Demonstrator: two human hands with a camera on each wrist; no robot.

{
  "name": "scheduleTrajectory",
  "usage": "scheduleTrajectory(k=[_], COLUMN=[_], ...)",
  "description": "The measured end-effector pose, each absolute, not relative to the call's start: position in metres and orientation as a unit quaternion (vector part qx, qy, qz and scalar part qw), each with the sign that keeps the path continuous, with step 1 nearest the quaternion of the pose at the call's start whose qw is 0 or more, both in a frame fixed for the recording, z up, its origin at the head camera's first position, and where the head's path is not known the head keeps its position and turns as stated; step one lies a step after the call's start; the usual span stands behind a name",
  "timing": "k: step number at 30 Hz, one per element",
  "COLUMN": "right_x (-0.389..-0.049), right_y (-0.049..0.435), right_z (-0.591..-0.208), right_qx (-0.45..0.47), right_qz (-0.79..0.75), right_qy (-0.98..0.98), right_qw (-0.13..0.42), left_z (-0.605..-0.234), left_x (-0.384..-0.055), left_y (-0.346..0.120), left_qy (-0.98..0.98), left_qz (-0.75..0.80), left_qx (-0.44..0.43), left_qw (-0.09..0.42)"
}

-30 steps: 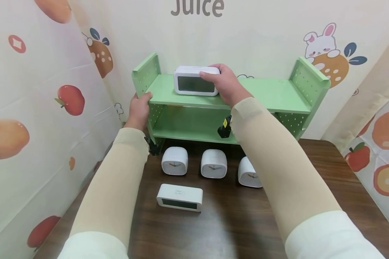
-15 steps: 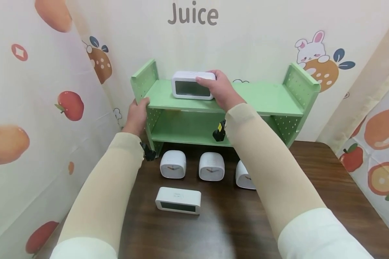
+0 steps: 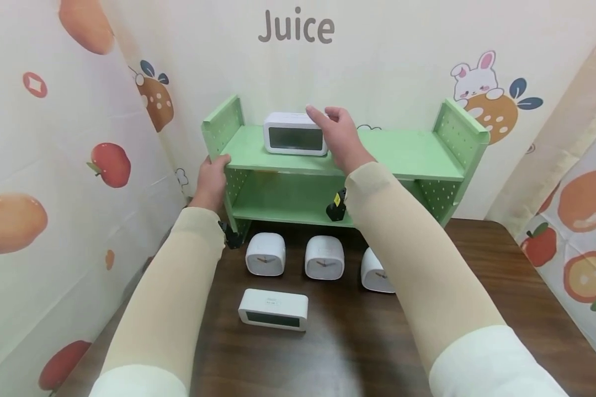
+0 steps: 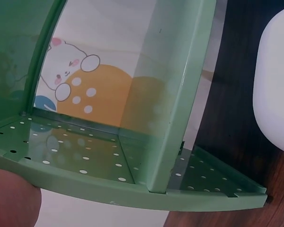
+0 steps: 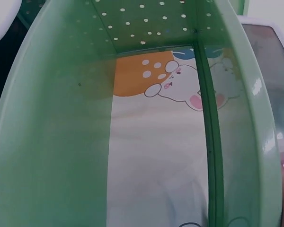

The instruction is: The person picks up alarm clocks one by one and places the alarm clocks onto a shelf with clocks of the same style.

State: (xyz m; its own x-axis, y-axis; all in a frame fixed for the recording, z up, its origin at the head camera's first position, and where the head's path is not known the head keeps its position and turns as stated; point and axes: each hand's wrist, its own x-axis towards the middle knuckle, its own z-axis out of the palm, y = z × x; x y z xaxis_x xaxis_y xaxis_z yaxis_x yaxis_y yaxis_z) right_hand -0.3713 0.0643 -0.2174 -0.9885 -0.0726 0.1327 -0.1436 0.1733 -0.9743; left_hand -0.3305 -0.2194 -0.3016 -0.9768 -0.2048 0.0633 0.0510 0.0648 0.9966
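On the upper board of a green metal shelf [image 3: 402, 149] stands a white digital clock [image 3: 295, 134], its dark screen facing forward. My right hand [image 3: 341, 132] is at the clock's right end, thumb lifted off its front and fingers relaxed; whether a finger still touches its back is hidden. With my left hand [image 3: 211, 183] I grip the shelf's left side panel, thumb on the front edge. In the left wrist view a finger [image 4: 12, 198] lies against the perforated panel [image 4: 85, 156]. The right wrist view shows part of the clock's screen [image 5: 272, 71] past the shelf edge.
Below the shelf, a row of white rounded alarm clocks stands on the dark wooden table [image 3: 338, 342]: left [image 3: 265, 254], middle [image 3: 324, 258] and right [image 3: 376, 273], the last partly behind my right sleeve. Another white digital clock [image 3: 273, 309] lies nearer. Printed curtains surround the table.
My right thumb has come up off the front of the digital clock, which stays on the upper board. My left hand keeps its grip on the panel. The head view has shifted slightly.
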Motion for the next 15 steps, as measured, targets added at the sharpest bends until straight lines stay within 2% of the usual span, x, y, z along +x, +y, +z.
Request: scheduleTrajectory(k=[8, 15], right_x=[-0.357, -0.336], right_y=[0.078, 0.093], right_z=[-0.208, -0.212], right_qx=[0.033, 0.052], right_qz=[0.663, 0.676], right_qy=[-0.739, -0.725], right_qw=[0.115, 0.119], left_z=[-0.306, -0.304], left_x=[-0.336, -0.335], left_y=[-0.221, -0.22], left_qy=[-0.715, -0.717], left_qz=[-0.69, -0.689], left_qx=[0.048, 0.062], left_qw=[0.102, 0.092])
